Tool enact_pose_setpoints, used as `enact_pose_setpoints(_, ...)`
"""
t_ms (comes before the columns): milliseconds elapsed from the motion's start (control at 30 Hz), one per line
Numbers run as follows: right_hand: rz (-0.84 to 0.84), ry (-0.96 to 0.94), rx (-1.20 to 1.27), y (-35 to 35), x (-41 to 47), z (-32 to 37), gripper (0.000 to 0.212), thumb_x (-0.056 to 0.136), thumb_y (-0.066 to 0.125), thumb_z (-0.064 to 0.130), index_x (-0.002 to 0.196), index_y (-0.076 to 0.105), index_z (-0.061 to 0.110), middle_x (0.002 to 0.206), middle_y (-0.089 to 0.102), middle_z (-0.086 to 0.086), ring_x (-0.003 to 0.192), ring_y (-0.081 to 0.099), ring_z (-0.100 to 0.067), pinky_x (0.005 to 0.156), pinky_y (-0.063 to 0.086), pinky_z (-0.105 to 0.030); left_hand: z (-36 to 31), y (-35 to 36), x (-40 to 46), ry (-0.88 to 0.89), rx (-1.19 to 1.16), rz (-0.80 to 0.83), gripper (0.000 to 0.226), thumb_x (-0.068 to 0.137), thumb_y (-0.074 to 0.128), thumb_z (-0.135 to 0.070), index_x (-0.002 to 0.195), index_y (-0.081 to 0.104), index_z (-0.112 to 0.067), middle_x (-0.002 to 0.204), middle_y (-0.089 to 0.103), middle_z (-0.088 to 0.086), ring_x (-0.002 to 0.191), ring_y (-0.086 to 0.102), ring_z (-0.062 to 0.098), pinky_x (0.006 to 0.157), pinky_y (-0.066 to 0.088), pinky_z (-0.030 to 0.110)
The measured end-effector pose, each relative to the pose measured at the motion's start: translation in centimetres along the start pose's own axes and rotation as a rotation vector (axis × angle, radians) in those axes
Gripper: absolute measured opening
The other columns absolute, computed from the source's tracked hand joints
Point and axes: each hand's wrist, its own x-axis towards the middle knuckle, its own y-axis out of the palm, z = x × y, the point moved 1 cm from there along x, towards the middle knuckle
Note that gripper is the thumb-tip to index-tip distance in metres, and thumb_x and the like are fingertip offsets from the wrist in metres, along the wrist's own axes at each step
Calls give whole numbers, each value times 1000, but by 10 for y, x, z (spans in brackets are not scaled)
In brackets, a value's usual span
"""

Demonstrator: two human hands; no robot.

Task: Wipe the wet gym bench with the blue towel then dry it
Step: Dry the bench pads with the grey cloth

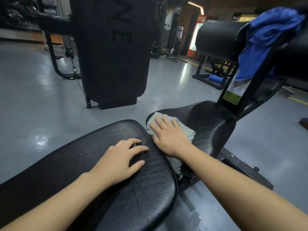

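The black gym bench has a long back pad (93,172) in front of me and a smaller seat pad (211,124) beyond it. Water beads show on the back pad. My right hand (168,135) lies flat, fingers spread, pressing a pale grey-white cloth (186,130) onto the near left part of the seat pad. My left hand (121,159) rests on the far end of the back pad with curled fingers and holds nothing. The blue towel (265,40) hangs over the bench's upright frame beside a black roller pad (218,40), at upper right.
A tall black machine housing (115,52) stands on the grey floor just beyond the bench. Water drops lie on the floor (198,217) under the bench. More gym frames (210,77) stand at the back right, and a shoe tip (304,123) shows at the right edge.
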Motion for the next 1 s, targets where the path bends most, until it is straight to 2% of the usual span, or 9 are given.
enact_pose_setpoints(167, -73, -2, 17, 0, -72, -12, 65, 98, 20, 54, 158, 22, 29, 168, 15, -4, 154, 10, -26, 124, 9, -50, -5, 1, -4, -26, 2, -19, 64, 81, 21, -69, 139, 43, -51, 149, 37, -21, 135, 39, 8, 100, 43, 37)
enact_pose_setpoints(300, -164, -31, -27, 11, -109, -28, 69, 93, 36, 61, 152, 41, 25, 160, 37, -5, 148, 32, -29, 118, 29, -53, -9, -1, -4, -39, 12, -46, 61, 81, 25, -68, 135, 49, -50, 145, 43, -20, 131, 44, 9, 95, 46, 37)
enact_pose_setpoints(367, -191, -66, -24, 18, -120, -39, 69, 94, 39, 64, 150, 43, 25, 158, 41, -5, 146, 36, -30, 115, 33, -53, -10, 0, -3, -43, 20, -53, 61, 81, 26, -68, 134, 49, -50, 144, 44, -20, 130, 45, 9, 94, 47, 37)
enact_pose_setpoints(567, -222, -154, 85, 18, -129, -69, 67, 100, 24, 67, 154, 38, 30, 163, 32, 1, 151, 26, -24, 122, 15, -46, -11, 2, 0, -57, 28, -62, 59, 80, 27, -69, 132, 49, -50, 142, 44, -21, 127, 46, 9, 93, 48, 38)
enact_pose_setpoints(767, -371, 67, 396, 25, -119, -125, 55, 102, 26, 54, 152, 39, 35, 164, 26, 10, 154, 9, -12, 124, 9, -51, -10, 6, 0, -71, 3, -90, 53, 81, 32, -67, 128, 51, -49, 137, 46, -22, 121, 47, 8, 90, 48, 39)
enact_pose_setpoints(1000, -429, 241, 417, 27, -100, -165, 57, 101, 24, 48, 152, 40, 29, 164, 25, 3, 154, 7, -17, 124, 6, -47, -10, 6, 0, -67, -13, -87, 51, 82, 33, -67, 127, 49, -50, 134, 44, -23, 120, 46, 9, 91, 48, 42)
